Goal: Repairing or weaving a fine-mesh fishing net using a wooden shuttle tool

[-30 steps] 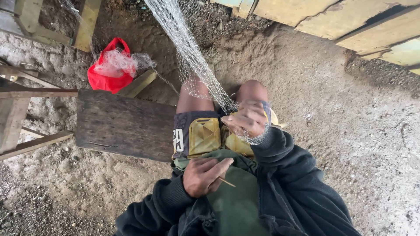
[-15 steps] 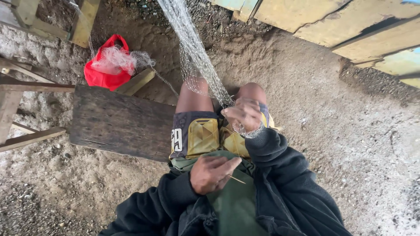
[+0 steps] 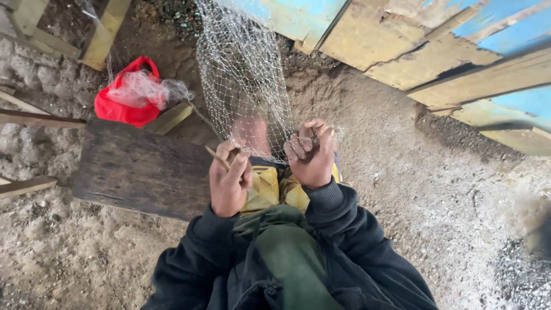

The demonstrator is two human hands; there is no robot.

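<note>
A fine white fishing net (image 3: 241,74) hangs spread out in front of me, reaching from the top of the view down to my hands. My right hand (image 3: 311,155) pinches the net's lower edge, fingers curled into the mesh. My left hand (image 3: 228,179) grips a thin wooden netting needle (image 3: 217,157) that points up and left, just below the net. Both arms wear dark sleeves. My knees in yellow shorts (image 3: 274,189) show beneath the hands.
I sit on a dark wooden bench plank (image 3: 138,169) over sandy ground. A red plastic bag (image 3: 123,100) with bundled netting lies behind it. Wooden beams (image 3: 103,28) stand at the left. A painted blue and yellow plank wall (image 3: 436,51) runs along the upper right.
My left hand rose from my lap to the net, carrying the needle. The net, earlier gathered into a narrow strand, now hangs spread wide. The view shifted closer.
</note>
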